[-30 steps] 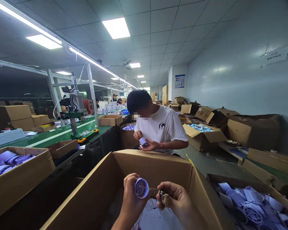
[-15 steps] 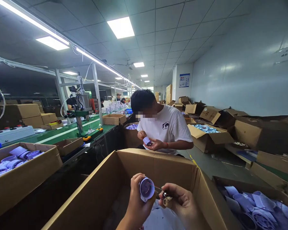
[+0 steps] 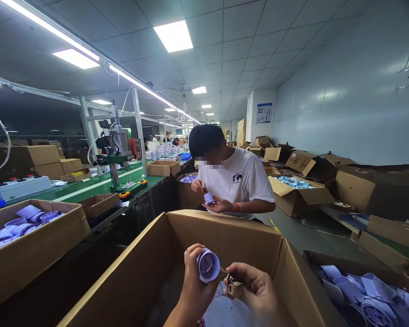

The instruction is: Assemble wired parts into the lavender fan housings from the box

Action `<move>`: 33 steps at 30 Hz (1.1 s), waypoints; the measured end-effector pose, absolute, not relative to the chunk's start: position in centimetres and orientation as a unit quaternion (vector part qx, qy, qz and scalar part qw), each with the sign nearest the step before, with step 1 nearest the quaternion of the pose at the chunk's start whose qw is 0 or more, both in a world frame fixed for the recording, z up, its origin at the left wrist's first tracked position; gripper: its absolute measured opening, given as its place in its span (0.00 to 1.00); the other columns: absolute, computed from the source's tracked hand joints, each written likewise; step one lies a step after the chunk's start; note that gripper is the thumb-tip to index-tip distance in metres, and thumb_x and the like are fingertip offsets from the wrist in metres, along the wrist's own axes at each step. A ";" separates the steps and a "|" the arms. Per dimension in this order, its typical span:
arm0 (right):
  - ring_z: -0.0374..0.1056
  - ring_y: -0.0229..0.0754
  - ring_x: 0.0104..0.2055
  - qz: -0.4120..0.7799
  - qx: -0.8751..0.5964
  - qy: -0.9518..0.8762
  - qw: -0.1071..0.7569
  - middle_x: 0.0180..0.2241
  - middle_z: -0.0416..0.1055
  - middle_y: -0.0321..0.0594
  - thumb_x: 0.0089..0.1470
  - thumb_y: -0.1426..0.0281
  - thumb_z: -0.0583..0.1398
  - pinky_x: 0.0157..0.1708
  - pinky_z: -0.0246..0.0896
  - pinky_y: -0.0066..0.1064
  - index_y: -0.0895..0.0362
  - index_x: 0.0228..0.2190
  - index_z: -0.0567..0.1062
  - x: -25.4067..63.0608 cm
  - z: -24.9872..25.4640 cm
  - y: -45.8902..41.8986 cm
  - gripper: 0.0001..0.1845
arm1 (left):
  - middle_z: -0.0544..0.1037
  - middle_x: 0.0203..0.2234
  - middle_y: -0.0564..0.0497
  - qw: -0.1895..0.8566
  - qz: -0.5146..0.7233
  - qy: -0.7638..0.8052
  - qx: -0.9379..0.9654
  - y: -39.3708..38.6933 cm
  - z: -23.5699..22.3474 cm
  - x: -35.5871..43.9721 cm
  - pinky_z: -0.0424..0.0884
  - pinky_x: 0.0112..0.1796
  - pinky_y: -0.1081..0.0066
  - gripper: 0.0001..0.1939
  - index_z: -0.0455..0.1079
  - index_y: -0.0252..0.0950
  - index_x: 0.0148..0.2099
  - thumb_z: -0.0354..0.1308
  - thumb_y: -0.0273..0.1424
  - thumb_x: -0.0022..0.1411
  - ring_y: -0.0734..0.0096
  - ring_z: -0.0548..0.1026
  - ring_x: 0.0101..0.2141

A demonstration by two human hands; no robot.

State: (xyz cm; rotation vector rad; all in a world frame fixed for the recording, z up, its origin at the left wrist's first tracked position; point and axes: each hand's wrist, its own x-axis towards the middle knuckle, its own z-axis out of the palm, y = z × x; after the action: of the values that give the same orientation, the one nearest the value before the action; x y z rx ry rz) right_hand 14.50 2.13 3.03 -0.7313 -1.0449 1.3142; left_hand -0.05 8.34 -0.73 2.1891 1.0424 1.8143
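Note:
My left hand (image 3: 192, 288) is wrapped round a pale purple, cup-shaped plastic housing (image 3: 203, 274), whose open end faces me. Thin reddish wires (image 3: 221, 270) run from inside the housing toward my right hand (image 3: 254, 288). Between its thumb and fingers, that hand pinches a small dark part with a tan lump (image 3: 235, 289); its exact kind is hard to make out. Both hands are above a large open cardboard box (image 3: 225, 229), where a white sheet-like thing (image 3: 226, 311) shows beneath them.
Opposite me, a person in a white T-shirt (image 3: 248, 175) holds a similar housing (image 3: 209, 199). Boxes of purple parts stand at left (image 3: 30, 227) and right (image 3: 371, 290). A green workbench (image 3: 88, 188) carries a press machine (image 3: 117, 145). More cartons (image 3: 295, 190) line the right side.
My hands stay on the same things. The housing and the small part shift slightly to the left, and the housing a little upward. The person opposite moves one hand slightly up off their housing.

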 end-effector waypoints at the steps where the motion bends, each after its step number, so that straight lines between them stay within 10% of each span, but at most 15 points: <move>1: 0.68 0.34 0.26 0.558 -0.326 -0.459 0.610 0.24 0.74 0.35 0.32 0.60 0.73 0.29 0.66 0.26 0.56 0.28 0.80 14.5 2.9 2.2 0.19 | 0.66 0.41 0.44 0.052 0.596 0.343 0.724 8.3 -0.7 -0.1 0.71 0.38 0.62 0.19 0.58 0.39 0.46 0.59 0.31 0.53 0.61 0.70 0.40; 9: 0.73 0.42 0.34 0.412 -0.394 -0.561 0.600 0.30 0.77 0.39 0.46 0.58 0.66 0.35 0.68 0.28 0.56 0.34 0.77 14.4 1.1 3.3 0.16 | 0.67 0.41 0.44 -0.035 0.563 0.313 0.764 7.9 -0.6 0.1 0.71 0.39 0.62 0.20 0.59 0.39 0.48 0.57 0.25 0.52 0.60 0.68 0.42; 20: 0.67 0.42 0.34 -0.067 -0.473 -0.710 0.518 0.31 0.66 0.39 0.42 0.85 0.58 0.33 0.68 0.31 0.53 0.33 0.75 14.0 0.6 3.0 0.18 | 0.69 0.39 0.46 -0.058 0.568 0.261 0.778 7.4 -0.3 0.8 0.70 0.39 0.66 0.19 0.58 0.39 0.47 0.56 0.24 0.53 0.64 0.67 0.39; 33: 0.70 0.46 0.43 -0.033 -0.468 -0.744 0.475 0.43 0.71 0.43 0.50 0.78 0.59 0.42 0.70 0.37 0.51 0.46 0.72 14.1 1.3 2.4 0.21 | 0.67 0.40 0.47 0.040 0.589 0.272 0.760 7.8 -0.5 0.3 0.72 0.37 0.65 0.20 0.59 0.41 0.46 0.61 0.28 0.52 0.64 0.70 0.39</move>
State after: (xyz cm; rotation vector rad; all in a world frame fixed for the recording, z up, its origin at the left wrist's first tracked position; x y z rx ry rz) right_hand 14.05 2.43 1.29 -1.1447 -1.8201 -0.0808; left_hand 0.29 7.83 -0.52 2.3293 0.8331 1.8035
